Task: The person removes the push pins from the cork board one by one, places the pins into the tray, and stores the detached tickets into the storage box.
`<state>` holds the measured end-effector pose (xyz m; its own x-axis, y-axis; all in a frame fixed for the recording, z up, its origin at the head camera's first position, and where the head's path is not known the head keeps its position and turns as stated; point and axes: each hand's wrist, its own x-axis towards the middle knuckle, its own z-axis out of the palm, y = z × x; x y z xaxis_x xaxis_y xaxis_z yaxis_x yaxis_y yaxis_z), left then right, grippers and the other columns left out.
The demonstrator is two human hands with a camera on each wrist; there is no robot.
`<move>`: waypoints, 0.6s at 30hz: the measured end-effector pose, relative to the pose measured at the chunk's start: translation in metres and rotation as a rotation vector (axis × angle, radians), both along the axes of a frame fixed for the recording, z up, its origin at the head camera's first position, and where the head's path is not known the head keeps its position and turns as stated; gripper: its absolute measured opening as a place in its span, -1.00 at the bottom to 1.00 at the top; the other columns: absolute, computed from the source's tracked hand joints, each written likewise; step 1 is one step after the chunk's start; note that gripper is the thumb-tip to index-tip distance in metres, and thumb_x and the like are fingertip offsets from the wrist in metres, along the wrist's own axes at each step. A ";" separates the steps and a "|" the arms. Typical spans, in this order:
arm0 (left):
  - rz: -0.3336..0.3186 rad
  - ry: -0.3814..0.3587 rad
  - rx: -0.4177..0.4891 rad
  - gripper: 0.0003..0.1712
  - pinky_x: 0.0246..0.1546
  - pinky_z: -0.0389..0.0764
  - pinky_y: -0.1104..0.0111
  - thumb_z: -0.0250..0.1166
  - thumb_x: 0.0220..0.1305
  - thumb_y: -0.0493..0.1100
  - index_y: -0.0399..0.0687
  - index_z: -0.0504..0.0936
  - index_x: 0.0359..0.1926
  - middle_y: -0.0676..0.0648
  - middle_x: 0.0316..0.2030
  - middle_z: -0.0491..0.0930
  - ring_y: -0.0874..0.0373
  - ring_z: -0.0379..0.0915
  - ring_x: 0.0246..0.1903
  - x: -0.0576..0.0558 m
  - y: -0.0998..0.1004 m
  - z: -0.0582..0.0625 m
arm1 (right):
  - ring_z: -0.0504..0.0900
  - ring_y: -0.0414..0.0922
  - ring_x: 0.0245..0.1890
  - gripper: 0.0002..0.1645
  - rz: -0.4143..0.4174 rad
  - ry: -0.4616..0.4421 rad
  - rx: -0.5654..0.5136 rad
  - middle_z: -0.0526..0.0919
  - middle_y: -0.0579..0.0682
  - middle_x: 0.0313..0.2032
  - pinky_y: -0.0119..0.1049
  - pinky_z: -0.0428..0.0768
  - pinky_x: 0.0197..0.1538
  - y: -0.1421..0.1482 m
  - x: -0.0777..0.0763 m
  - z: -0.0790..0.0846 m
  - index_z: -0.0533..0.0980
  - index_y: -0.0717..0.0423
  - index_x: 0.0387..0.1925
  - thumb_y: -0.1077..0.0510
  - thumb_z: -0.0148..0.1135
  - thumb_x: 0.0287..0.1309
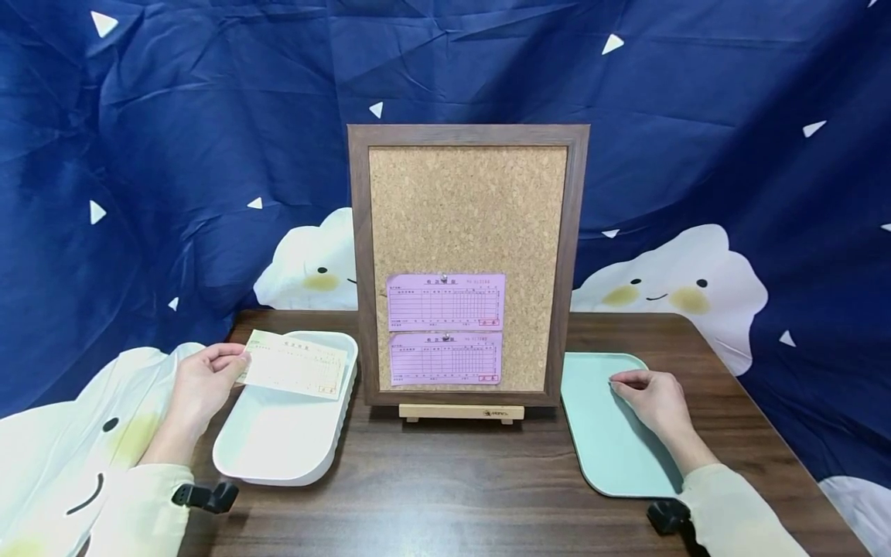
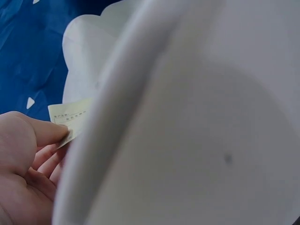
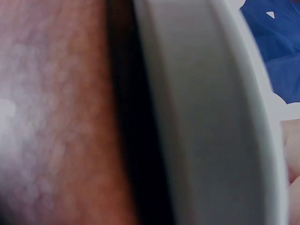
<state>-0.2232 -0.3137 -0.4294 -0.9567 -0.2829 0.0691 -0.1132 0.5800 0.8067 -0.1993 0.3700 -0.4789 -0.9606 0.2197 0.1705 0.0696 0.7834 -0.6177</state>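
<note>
My left hand [image 1: 202, 387] pinches the left end of a pale yellow receipt slip [image 1: 295, 363] between thumb and fingers, over the far part of a white basin [image 1: 278, 441]. In the left wrist view the slip's corner [image 2: 70, 112] shows at the thumb, and the blurred basin wall [image 2: 187, 154] hides the rest. My right hand [image 1: 654, 398] is over a mint-green tray [image 1: 612, 456], thumb and forefinger tips together; I cannot tell whether something small is between them. In the right wrist view only a sliver of that hand [image 3: 291, 150] shows, behind the tray's blurred edge [image 3: 211, 117].
A framed cork board [image 1: 466, 209] stands on a small wooden easel [image 1: 461, 412] between basin and tray. Two purple slips, an upper one [image 1: 445, 305] and a lower one [image 1: 445, 362], are pinned low on it. A blue curtain [image 1: 473, 70] hangs behind the brown table [image 1: 418, 495].
</note>
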 end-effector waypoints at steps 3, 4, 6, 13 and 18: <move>0.006 -0.019 0.005 -0.58 -0.38 0.56 0.54 0.26 0.61 -0.07 -0.29 0.66 0.24 -0.16 -0.07 0.85 0.54 0.53 -0.36 0.000 0.001 0.000 | 0.73 0.30 0.08 -0.82 -0.007 -0.009 -0.009 0.87 0.21 -0.14 -0.14 0.59 -0.01 0.000 0.000 -0.001 0.82 0.24 -0.15 0.19 0.45 0.37; 0.006 -0.023 0.005 -0.58 -0.37 0.57 0.54 0.26 0.61 -0.07 -0.29 0.65 0.25 -0.17 -0.07 0.85 0.54 0.53 -0.36 0.000 0.001 0.000 | 0.73 0.31 0.09 -0.82 -0.008 -0.013 -0.012 0.87 0.22 -0.13 -0.08 0.60 0.02 0.000 0.000 -0.001 0.82 0.24 -0.15 0.19 0.44 0.37; 0.005 -0.029 0.011 -0.58 -0.36 0.58 0.55 0.26 0.61 -0.07 -0.29 0.65 0.25 -0.19 -0.05 0.84 0.54 0.53 -0.36 0.000 0.002 0.000 | 0.72 0.32 0.11 -0.81 -0.010 -0.022 -0.022 0.86 0.23 -0.12 0.01 0.62 0.06 0.000 0.000 -0.002 0.82 0.25 -0.14 0.19 0.43 0.38; -0.003 -0.041 0.020 -0.58 -0.34 0.62 0.57 0.25 0.61 -0.08 -0.30 0.63 0.27 -0.26 0.00 0.82 0.55 0.54 -0.35 0.001 0.003 0.001 | 0.71 0.31 0.11 -0.79 -0.012 -0.033 -0.034 0.86 0.25 -0.10 0.04 0.62 0.08 0.001 0.000 -0.001 0.81 0.28 -0.11 0.19 0.42 0.40; -0.021 -0.056 0.021 -0.57 -0.32 0.63 0.61 0.24 0.62 -0.09 -0.31 0.62 0.28 -0.32 0.06 0.79 0.56 0.55 -0.34 0.002 0.002 0.000 | 0.73 0.29 0.09 -0.78 -0.006 -0.017 -0.023 0.86 0.23 -0.11 -0.28 0.55 -0.04 0.001 0.000 -0.002 0.81 0.27 -0.12 0.17 0.44 0.39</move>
